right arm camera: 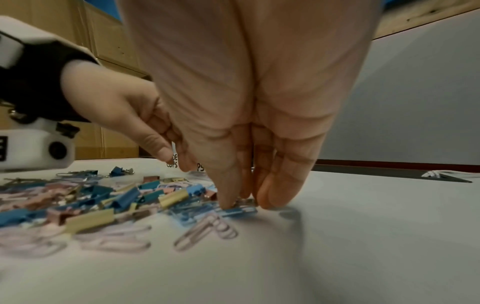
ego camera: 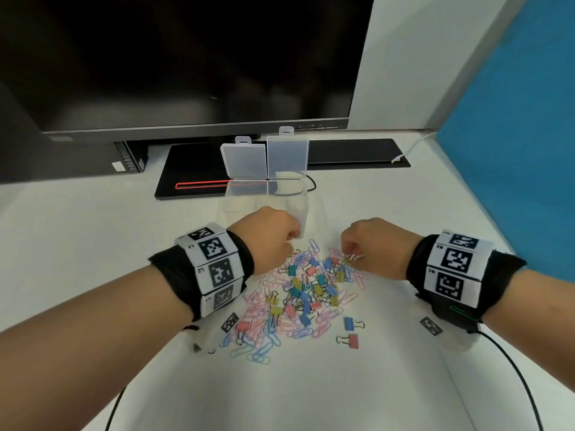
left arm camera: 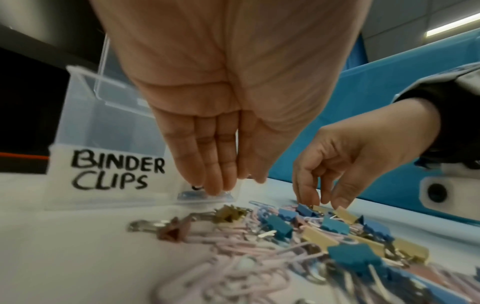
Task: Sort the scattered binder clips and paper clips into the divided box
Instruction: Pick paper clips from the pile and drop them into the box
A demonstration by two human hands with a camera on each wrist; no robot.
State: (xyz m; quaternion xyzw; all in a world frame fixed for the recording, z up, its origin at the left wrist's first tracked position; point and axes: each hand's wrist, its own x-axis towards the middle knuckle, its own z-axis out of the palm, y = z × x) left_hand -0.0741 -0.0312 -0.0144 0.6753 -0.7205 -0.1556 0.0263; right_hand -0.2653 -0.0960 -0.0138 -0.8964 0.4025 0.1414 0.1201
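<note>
A clear divided box (ego camera: 236, 200) stands behind the pile with both lids up; its left compartment is labelled BINDER CLIPS (left arm camera: 116, 170). Coloured binder clips and pastel paper clips lie mixed in a pile (ego camera: 305, 290) on the white table. My left hand (ego camera: 273, 234) hovers at the pile's far left edge, just in front of the box. Its fingers (left arm camera: 218, 185) point straight down and I see nothing between them. My right hand (ego camera: 353, 253) is at the pile's far right edge and pinches a small binder clip (ego camera: 350, 258). In the right wrist view its fingertips (right arm camera: 228, 203) touch a blue clip (right arm camera: 239, 211).
A dark monitor (ego camera: 186, 57) and its black base (ego camera: 193, 181) stand right behind the box. A blue partition (ego camera: 513, 150) runs along the right. A blue binder clip (ego camera: 353, 323) and a red one (ego camera: 350, 340) lie apart, nearer me. Cables trail from both wrists.
</note>
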